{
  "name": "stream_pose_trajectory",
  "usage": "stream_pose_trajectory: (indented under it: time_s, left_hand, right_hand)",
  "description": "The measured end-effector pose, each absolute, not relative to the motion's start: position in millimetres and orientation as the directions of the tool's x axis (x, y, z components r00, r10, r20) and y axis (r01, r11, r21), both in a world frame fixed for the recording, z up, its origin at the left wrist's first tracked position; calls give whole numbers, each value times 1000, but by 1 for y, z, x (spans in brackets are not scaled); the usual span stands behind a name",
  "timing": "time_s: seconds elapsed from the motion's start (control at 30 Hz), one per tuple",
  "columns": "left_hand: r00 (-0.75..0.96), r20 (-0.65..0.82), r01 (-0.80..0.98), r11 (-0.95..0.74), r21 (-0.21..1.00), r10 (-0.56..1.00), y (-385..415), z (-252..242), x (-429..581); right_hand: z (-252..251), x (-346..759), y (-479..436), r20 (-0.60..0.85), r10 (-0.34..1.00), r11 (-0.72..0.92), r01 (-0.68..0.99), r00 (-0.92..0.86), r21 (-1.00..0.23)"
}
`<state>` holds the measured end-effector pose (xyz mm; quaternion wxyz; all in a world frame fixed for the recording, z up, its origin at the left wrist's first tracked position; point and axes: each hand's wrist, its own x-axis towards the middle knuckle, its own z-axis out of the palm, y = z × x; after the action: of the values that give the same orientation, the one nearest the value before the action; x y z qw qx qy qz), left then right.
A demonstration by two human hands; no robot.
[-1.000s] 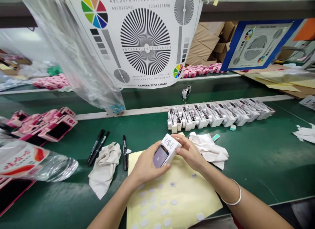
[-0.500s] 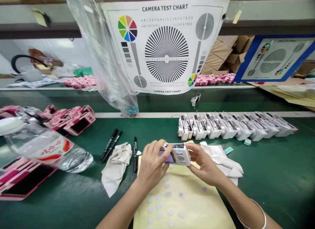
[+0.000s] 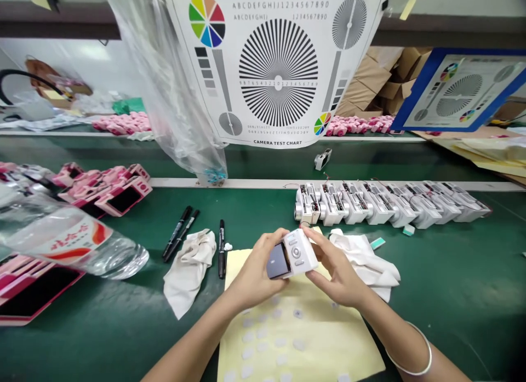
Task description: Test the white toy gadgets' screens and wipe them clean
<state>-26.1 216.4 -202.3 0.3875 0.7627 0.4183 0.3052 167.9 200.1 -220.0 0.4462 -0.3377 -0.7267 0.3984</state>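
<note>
Between my two hands is a small white digital camera, its back with the buttons and the screen turned toward me. My left hand grips its left end, beside the dark, greyish screen. The right end is held by my right hand, thumb below and fingers on top. Beneath the hands lies a yellow sheet dotted with small pale oval pieces. Beyond it stands a row of white camera bodies, with inner parts and thin wires showing.
Left of the sheet lie a white cloth, black markers, a tilted plastic bottle and pink cameras. Another white cloth lies at right. A camera test chart and a clear plastic bag hang ahead.
The camera has been tilted, so its back now faces me more fully and its open top edge no longer shows. Its screen went from purple to dark grey. My view has dipped slightly.
</note>
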Motion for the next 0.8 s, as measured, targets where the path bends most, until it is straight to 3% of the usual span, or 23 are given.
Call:
stream_pose_trajectory:
  time_s: [0.1, 0.23, 0.8]
  left_hand:
    - [555, -24, 279, -159, 947, 832, 216, -201, -24]
    - [560, -132, 195, 24, 980, 818, 214, -206, -22]
    - [528, -150, 202, 48, 978, 836, 212, -212, -19]
  right_hand:
    - [-215, 168, 198, 382, 851, 446, 113, -361, -888]
    - [-214, 166, 197, 311, 888, 348, 54, -339, -936]
    - [-221, 158, 199, 302, 925, 298, -52, -229, -953]
